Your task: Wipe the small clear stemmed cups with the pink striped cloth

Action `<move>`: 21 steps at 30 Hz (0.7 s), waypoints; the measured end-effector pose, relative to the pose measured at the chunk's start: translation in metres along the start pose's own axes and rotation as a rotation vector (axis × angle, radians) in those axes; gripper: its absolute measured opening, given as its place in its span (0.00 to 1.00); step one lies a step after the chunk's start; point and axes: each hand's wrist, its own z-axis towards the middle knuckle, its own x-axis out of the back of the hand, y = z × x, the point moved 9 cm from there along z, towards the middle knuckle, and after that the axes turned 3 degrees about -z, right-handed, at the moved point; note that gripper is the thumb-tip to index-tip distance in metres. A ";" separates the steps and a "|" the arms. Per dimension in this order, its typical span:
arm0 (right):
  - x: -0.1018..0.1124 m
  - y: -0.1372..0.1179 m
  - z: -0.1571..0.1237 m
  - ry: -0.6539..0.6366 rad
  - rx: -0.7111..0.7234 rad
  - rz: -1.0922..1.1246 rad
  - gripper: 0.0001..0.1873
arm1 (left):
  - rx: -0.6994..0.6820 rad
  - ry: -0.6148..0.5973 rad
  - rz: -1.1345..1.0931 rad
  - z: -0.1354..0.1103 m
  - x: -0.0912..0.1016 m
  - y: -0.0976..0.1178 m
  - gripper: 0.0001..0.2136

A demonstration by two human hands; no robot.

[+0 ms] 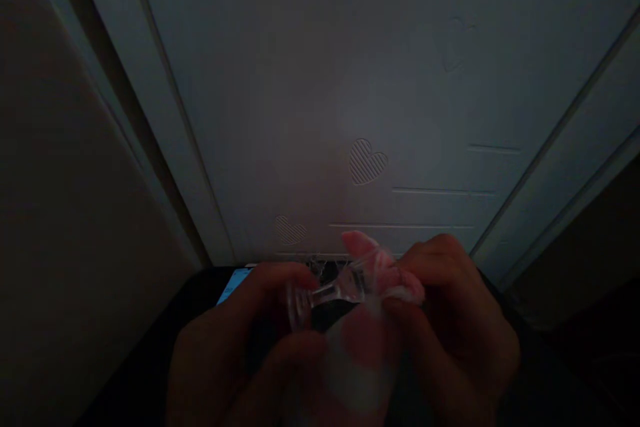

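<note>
I list: one transparent, stemmed, round-based object [326,293], base held by my left hand [235,340]; one pink-and-white soft cloth [364,353] (dimly lit), pinched in my right hand [450,320].

The left hand [220,353] and right hand [463,330] are bare; dimness hides finer detail.

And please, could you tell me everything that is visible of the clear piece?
The clear piece looks like plastic or glass: a round, ridged end, a narrow stem, then a wider part. It lies roughly sideways, rising slightly to the right. The left hand holds the round end; the wider part meets the pink-and-white cloth that the right hand pinches.
</note>
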 end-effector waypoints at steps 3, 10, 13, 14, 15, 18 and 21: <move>0.002 0.001 -0.002 0.015 -0.015 -0.029 0.07 | 0.033 0.031 -0.059 -0.002 0.000 -0.002 0.12; 0.004 0.002 -0.002 0.043 -0.037 -0.068 0.08 | 0.035 0.071 -0.006 -0.006 0.001 -0.002 0.09; 0.002 0.001 0.000 0.019 -0.015 -0.025 0.07 | 0.023 0.035 -0.071 -0.003 0.001 -0.001 0.06; 0.001 0.001 0.001 0.011 -0.016 -0.011 0.07 | 0.022 0.020 -0.090 -0.001 0.000 -0.001 0.05; 0.000 0.001 0.001 0.007 -0.018 -0.001 0.06 | 0.023 0.004 -0.104 0.000 -0.001 -0.001 0.05; 0.001 0.001 0.000 0.010 -0.017 0.014 0.05 | 0.026 -0.012 -0.117 0.002 -0.003 0.000 0.09; 0.001 0.000 0.000 0.014 -0.009 -0.011 0.06 | 0.037 0.040 -0.126 0.002 -0.001 0.000 0.08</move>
